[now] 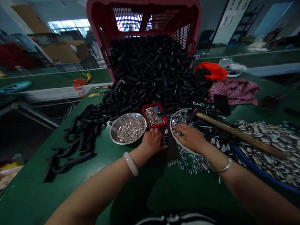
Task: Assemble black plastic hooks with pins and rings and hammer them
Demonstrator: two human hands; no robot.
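My left hand [152,141] is closed round a small black part [163,140], its thumb lying along the near side. The part rests on a dark flat block [172,147], and a small metal cylinder [166,132] shows at its far end. Over a white-rimmed round tray [172,120] of loose metal nuts, my right hand [191,137] reaches in from the right, with thumb and forefinger apart. No object shows between them. Left of the block stands a metal bowl [112,132] of tiny rings; behind it is a red tray [159,125] of small metal pins.
A red crate [103,40] spills a heap of black curved parts [150,75] onto the green table [98,184]. To the right are a wooden-handled hammer [239,134], a blue-rimmed container [248,162] of metal cylinders and a checked cloth [236,90]. Loose nuts [187,165] lie nearby.
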